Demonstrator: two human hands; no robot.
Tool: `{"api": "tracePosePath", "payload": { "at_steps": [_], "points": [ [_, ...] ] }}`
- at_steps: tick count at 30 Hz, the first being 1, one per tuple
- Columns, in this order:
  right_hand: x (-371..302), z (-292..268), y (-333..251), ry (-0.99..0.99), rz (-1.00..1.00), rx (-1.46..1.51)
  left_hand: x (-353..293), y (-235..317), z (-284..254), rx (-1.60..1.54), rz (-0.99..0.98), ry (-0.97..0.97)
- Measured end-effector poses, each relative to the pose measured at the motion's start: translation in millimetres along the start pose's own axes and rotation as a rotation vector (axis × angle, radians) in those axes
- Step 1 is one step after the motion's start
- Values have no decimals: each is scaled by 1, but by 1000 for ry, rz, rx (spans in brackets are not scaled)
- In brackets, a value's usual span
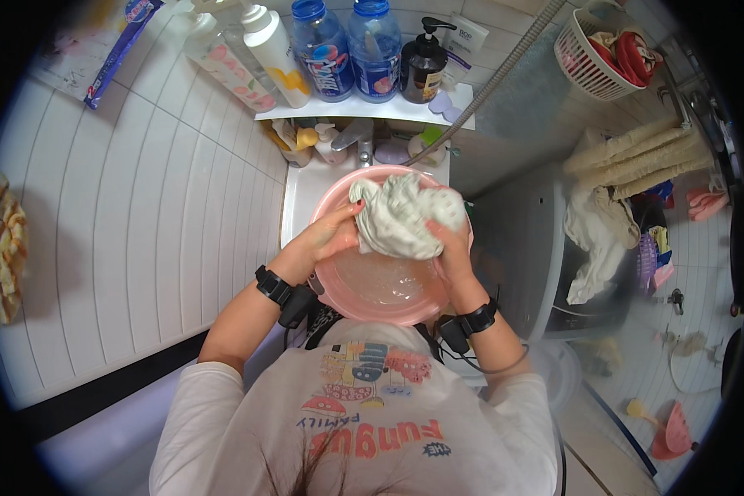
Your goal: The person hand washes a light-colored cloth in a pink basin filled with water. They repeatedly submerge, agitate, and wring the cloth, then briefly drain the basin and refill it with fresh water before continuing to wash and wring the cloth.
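Note:
Above a pink basin (339, 307) of cloudy water, a pale green-white wet cloth (398, 217) with a faint pattern hangs bunched between my two hands. My left hand (336, 233) grips its left edge, the thumb lying over the fabric. On the other side my right hand (450, 248) has its fingers closed round the lower right part of the cloth. Some of the fingers are hidden behind the fabric. The basin rests in a white sink (298, 186), below a metal faucet (357, 136).
A white shelf (372, 107) over the sink carries blue bottles (322, 62), a dark pump bottle (424, 70) and white bottles (277, 62). A metal hose (504, 78) slants down at the right. Beside the sink stands a grey washing machine (512, 248) with laundry (599, 240) near it.

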State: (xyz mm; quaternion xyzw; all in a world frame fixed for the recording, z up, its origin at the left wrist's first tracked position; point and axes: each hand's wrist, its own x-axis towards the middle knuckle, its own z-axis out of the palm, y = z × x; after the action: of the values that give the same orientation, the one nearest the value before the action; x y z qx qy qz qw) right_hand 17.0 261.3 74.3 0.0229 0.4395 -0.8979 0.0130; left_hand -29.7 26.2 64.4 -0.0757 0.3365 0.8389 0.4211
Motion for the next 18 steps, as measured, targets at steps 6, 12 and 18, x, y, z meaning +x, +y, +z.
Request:
{"api": "tracePosePath", "payload": {
  "at_steps": [6,12,18],
  "points": [
    [8,13,0,373,187,402,3,-17,8,-36,232,130],
    [-3,34,-5,387,128,267,5,-29,14,-265,210,121],
    [-14,53,-17,21,-323,-379,10,-8,20,-84,300,-16]
  ]
}}
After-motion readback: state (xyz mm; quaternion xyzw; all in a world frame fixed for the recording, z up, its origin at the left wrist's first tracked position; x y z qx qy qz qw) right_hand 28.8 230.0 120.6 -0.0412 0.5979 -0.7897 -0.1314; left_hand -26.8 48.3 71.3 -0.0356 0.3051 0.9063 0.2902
